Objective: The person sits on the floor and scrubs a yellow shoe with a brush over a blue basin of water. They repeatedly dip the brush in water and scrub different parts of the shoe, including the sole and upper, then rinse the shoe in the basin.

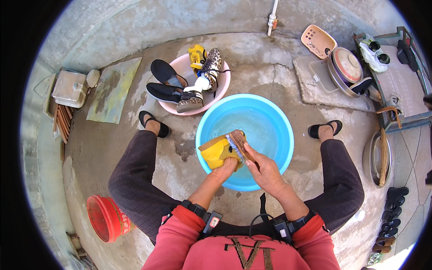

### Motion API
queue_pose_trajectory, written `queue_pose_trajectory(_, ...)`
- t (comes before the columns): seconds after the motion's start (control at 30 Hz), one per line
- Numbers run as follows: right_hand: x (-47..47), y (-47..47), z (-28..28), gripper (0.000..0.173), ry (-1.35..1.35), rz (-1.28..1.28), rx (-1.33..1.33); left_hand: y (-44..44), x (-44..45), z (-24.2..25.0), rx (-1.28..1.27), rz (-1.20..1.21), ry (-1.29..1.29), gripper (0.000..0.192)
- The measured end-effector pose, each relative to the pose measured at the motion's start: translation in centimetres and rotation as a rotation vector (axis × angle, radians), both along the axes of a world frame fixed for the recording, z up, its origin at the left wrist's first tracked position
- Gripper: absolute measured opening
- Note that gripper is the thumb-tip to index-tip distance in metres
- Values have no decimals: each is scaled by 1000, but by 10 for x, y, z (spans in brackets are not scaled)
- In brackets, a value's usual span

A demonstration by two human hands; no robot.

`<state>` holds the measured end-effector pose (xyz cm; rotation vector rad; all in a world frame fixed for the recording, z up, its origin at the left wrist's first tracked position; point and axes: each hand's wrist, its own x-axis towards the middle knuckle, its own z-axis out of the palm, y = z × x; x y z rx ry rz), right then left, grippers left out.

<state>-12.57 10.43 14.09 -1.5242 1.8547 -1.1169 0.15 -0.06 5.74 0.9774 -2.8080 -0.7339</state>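
Note:
My left hand is pushed into a yellow shoe and holds it tilted over the near left part of a blue basin. Its fingers are hidden inside the shoe. In my right hand is a wooden-backed scrub brush, its pale bristles against the shoe's side. Cloudy water fills the lower part of the basin. Beyond it, to the left, a pink basin holds a second yellow shoe, a pair of leopard-print shoes and black slip-on shoes.
A red bucket lies tilted near my left leg. To the right are a metal basin with a straw broom across it, a row of shoes and a low table. A stained board lies on the left.

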Motion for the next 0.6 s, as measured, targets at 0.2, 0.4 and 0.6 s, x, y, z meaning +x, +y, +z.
queue_pose_trajectory(0.2,3,7,-7,57,81,23,174,2,6,6,-56,-95,-241,33)
queue_pose_trajectory(0.4,-25,2,-29,49,-95,-229,317,4,0,10,-78,-192,-487,33)
queue_pose_trajectory(0.6,10,13,-3,56,32,48,150,4,7,2,-103,-125,-235,33)
